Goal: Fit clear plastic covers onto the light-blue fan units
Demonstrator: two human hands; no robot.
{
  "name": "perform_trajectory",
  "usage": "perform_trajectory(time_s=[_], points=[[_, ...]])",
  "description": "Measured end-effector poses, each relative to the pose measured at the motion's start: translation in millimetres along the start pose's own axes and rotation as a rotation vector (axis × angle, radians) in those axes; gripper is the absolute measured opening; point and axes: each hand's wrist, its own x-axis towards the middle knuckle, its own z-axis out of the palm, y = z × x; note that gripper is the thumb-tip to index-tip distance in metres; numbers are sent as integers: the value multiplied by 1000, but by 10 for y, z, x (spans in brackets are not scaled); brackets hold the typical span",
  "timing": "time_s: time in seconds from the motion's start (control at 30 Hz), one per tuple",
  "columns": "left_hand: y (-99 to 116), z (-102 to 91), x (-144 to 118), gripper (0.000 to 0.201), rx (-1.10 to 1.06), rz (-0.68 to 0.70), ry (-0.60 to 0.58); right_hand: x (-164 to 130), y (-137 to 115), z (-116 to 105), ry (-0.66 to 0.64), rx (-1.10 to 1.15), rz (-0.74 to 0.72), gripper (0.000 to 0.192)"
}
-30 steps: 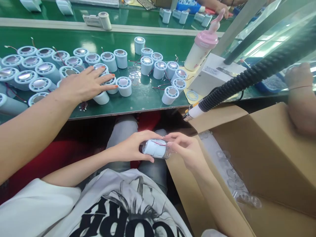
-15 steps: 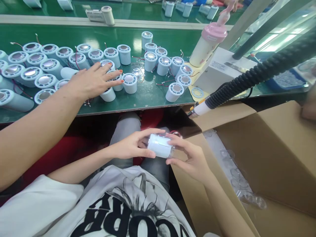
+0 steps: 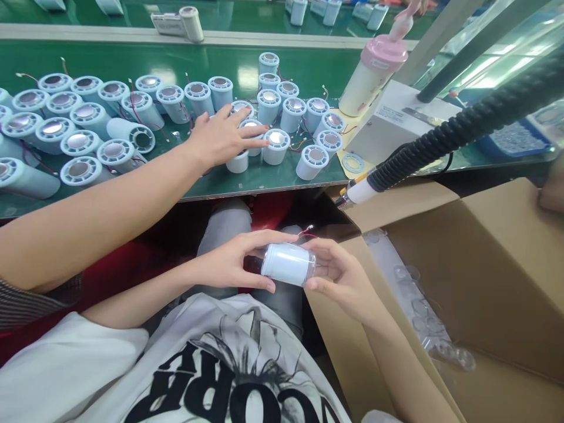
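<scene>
Below the table [image 3: 264,182] edge, over the lap, both hands gripped one white cylinder [image 3: 286,264] lying sideways. Left hand [image 3: 233,263] wrapped its near end, right hand [image 3: 341,276] cupped the clear far end; red wires stuck out on top. On the table, a co-worker's hand [image 3: 220,138] lay spread over a cluster of cylinders [image 3: 273,141]. Pink-lidded bottle [image 3: 372,76] stood right of them. Open cardboard box [image 3: 484,276] sat just beside the right hand.
</scene>
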Motion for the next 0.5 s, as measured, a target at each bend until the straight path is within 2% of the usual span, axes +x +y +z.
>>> perform_trajectory(time_s=[0.27, 0.5], points=[[-6, -11, -11, 69, 75, 29, -24, 51, -13, 40, -12, 166, 160, 41], [-20, -26, -26, 69, 106, 60, -26, 97, 74, 80, -38, 282, 291, 42]])
